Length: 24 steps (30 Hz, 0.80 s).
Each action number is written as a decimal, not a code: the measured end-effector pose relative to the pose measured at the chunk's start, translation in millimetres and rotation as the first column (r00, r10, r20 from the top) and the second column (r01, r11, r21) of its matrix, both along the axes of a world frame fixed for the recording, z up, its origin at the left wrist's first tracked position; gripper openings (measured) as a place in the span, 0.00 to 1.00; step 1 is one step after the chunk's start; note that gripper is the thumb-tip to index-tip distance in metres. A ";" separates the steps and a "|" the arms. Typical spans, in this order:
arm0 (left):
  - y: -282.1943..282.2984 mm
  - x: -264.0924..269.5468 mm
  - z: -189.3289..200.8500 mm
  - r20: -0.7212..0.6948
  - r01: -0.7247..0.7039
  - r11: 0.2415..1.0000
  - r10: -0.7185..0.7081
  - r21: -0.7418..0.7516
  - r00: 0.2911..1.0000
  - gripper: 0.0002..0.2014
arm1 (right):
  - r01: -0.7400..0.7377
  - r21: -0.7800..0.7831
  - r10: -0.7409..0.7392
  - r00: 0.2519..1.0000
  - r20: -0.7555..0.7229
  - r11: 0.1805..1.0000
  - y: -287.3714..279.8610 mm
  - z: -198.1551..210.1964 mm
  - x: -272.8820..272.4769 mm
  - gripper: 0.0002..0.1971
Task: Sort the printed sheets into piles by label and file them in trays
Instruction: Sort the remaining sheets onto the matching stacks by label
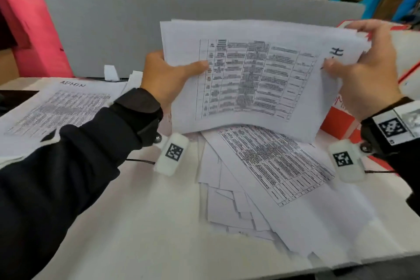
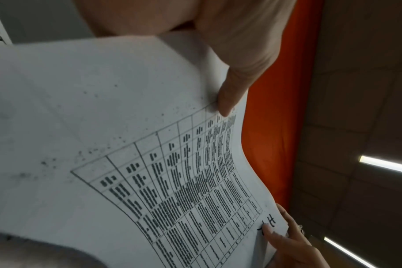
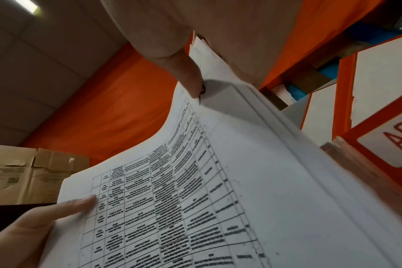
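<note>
Nearest us, a loose heap of printed sheets (image 1: 261, 166) fans across the white table (image 1: 147, 223). Above that heap we hold up a stack of sheets (image 1: 250, 79), sagging in the middle. Our left hand (image 1: 166, 79) pinches the stack's left edge, thumb on the printed table; our right hand (image 1: 363, 68) pinches its right edge beside a handwritten label, fingers curled behind. Left of the heap lies a pile headed ADMIN (image 1: 56, 107). Right of the heap, past the held stack, stands an orange tray (image 1: 338, 125). Beyond the heap rises a grey board (image 1: 102, 29).
</note>
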State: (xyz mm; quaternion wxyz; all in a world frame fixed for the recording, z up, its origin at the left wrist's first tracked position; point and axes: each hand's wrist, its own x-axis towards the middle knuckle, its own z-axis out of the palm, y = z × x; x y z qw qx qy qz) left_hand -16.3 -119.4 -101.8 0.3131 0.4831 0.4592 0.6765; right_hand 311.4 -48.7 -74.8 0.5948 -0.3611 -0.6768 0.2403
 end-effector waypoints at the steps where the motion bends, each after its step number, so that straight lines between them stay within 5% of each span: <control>1: 1.3 -0.3 2.5 0.009 0.000 1.000 0.000 0.010 1.000 0.19 | -0.005 -0.006 0.005 1.000 -0.028 1.000 2.0 0.0 0.2 0.29; 4: 3.6 -3.3 -11.7 -0.026 0.051 0.998 -0.052 -0.049 0.998 0.22 | -0.072 -0.178 0.051 0.991 -0.120 0.981 12.3 -20.1 4.5 0.29; 9: 4.5 -8.1 -44.7 -0.138 0.087 0.983 -0.109 -0.161 0.984 0.24 | -0.129 -0.405 0.125 0.991 -0.038 0.905 20.2 -52.8 15.3 0.22; 16: 10.0 -10.8 -28.9 -0.123 0.080 0.989 -0.095 -0.124 0.988 0.28 | -0.161 -0.384 0.124 0.985 -0.119 0.909 14.2 -34.8 16.5 0.24; 20: 15.0 -7.5 -45.0 -0.139 0.069 0.983 -0.093 -0.169 0.986 0.27 | -0.174 -0.472 0.168 0.984 -0.055 0.864 19.9 -56.7 16.5 0.24; 24: 18.5 -11.9 -35.7 -0.164 0.035 0.984 -0.064 -0.176 0.984 0.30 | -0.052 -0.365 0.090 0.992 0.089 0.930 24.5 -45.6 10.2 0.20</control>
